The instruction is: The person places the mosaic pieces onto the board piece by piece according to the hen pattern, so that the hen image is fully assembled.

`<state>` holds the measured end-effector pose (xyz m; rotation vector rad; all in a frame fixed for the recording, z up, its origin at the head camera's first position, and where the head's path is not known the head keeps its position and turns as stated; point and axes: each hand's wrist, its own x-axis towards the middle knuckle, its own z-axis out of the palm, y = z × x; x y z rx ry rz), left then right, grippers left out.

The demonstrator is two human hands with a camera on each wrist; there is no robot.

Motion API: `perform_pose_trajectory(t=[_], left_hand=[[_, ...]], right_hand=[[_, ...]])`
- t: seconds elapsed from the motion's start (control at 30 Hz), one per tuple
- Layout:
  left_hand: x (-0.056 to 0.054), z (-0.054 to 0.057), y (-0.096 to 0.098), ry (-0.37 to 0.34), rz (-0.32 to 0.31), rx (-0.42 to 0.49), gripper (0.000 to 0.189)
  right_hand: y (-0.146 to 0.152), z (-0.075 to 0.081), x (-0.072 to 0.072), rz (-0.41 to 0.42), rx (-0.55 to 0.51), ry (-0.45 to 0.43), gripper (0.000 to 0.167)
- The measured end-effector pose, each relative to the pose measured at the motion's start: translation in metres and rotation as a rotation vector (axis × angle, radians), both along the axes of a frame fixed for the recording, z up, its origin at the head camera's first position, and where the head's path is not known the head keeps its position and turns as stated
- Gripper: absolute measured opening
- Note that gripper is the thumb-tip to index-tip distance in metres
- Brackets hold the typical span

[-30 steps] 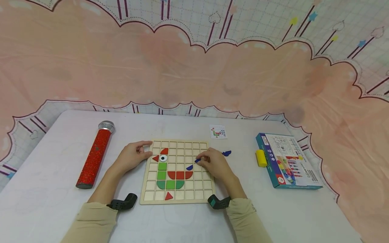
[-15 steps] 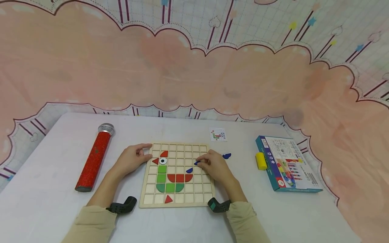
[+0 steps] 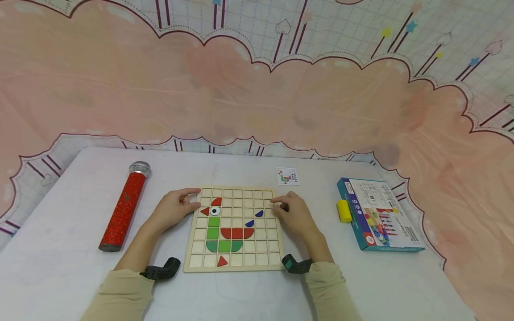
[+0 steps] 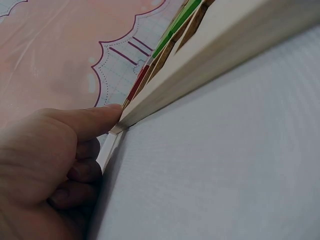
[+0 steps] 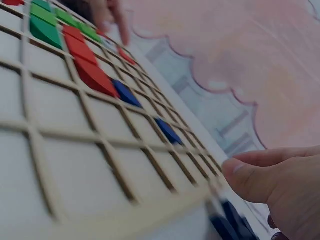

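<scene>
A wooden grid board (image 3: 237,265) lies on the white table, with red, green and blue pieces and a round eye piece (image 3: 215,211) forming a bird shape. Two blue half-round pieces (image 3: 259,213) sit in squares on the right. My left hand (image 3: 172,207) touches the board's left edge near its far corner with thumb and index finger; in the left wrist view the other fingers are curled. By the right edge is my right hand (image 3: 295,214), and in the right wrist view loose blue pieces (image 5: 231,221) show blurred below its thumb. I cannot tell if its fingers hold them.
Beyond the board lies a small pattern card (image 3: 287,176). A red microphone (image 3: 125,206) lies at the left. On the right are a yellow cylinder (image 3: 343,211) and a flat teal-edged game box (image 3: 381,214). A patterned cloth backdrop (image 3: 257,98) rises behind the table.
My right hand has let go of a blue piece, which now sits in a square, and has moved right past the board's edge. The loose blue pieces there are now covered in the head view.
</scene>
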<state>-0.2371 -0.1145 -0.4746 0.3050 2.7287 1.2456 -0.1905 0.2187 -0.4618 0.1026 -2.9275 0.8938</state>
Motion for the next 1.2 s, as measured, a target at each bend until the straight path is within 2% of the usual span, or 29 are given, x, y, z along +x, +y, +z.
perform_pose_trajectory(t=[0.1,0.23,0.4,0.67,0.93,1.07,1.2], left_hand=[[0.000,0.001,0.000,-0.007,0.004,0.001,0.048],[0.001,0.002,0.001,-0.013,0.006,0.003,0.048],[0.001,0.000,0.001,-0.007,0.007,0.002,0.048],[0.000,-0.002,0.001,0.011,0.008,-0.012,0.048],[-0.001,-0.001,0.000,0.012,0.011,-0.013,0.047],[0.001,-0.001,0.000,-0.002,0.018,-0.010,0.047],[0.002,-0.001,0.000,-0.002,0.022,-0.004,0.047]], right_hand=[[0.025,0.000,-0.002,-0.067,0.008,-0.012,0.022],[0.056,-0.007,-0.001,-0.138,0.013,-0.085,0.027],[0.070,-0.012,-0.001,-0.175,0.011,-0.129,0.029],[0.069,-0.010,-0.001,-0.198,0.004,-0.139,0.020],[0.067,-0.006,0.000,-0.226,-0.023,-0.149,0.020],[0.050,0.002,0.001,-0.202,-0.052,-0.128,0.019],[0.024,0.008,0.001,-0.126,-0.079,-0.090,0.017]])
